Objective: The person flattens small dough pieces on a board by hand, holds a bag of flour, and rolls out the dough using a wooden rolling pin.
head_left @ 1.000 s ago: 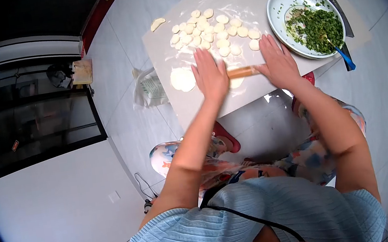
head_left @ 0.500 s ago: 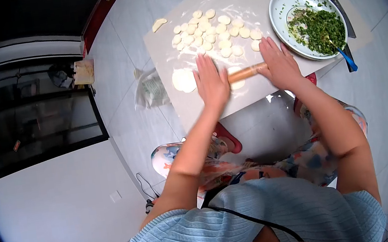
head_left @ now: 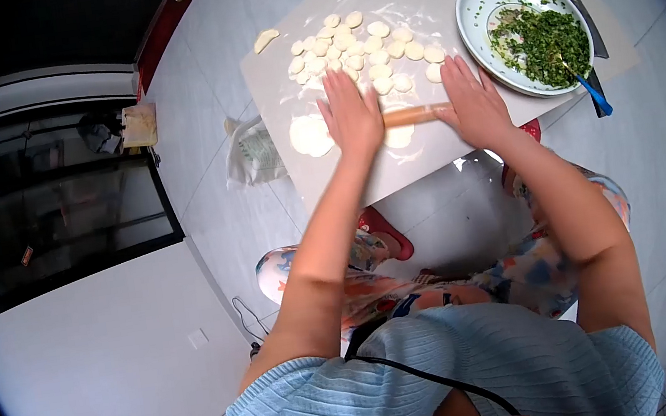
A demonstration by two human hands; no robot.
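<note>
A wooden rolling pin (head_left: 413, 116) lies across a floury board (head_left: 445, 161), over a thin round of dough (head_left: 400, 138). My left hand (head_left: 355, 117) rests flat on its left end with the fingers stretched out. On the other end lies my right hand (head_left: 475, 105), palm down, fingers extended. Beside my left hand are flat, rolled-out dough wrappers (head_left: 308, 136), partly overlapping. Beyond both hands spread several small dough discs (head_left: 345, 41). The part of the pin beneath each palm is hidden.
At the right stands a white bowl (head_left: 473, 42) of chopped green filling (head_left: 551, 44), with a blue-handled utensil (head_left: 596, 96) in it. A dough scrap (head_left: 266, 40) lies near the board's left edge. A plastic bag (head_left: 257, 152) sits on the floor at left.
Both hands and the rolling pin have shifted slightly away from me across the dough. The pin now lies more level, its left end farther forward.
</note>
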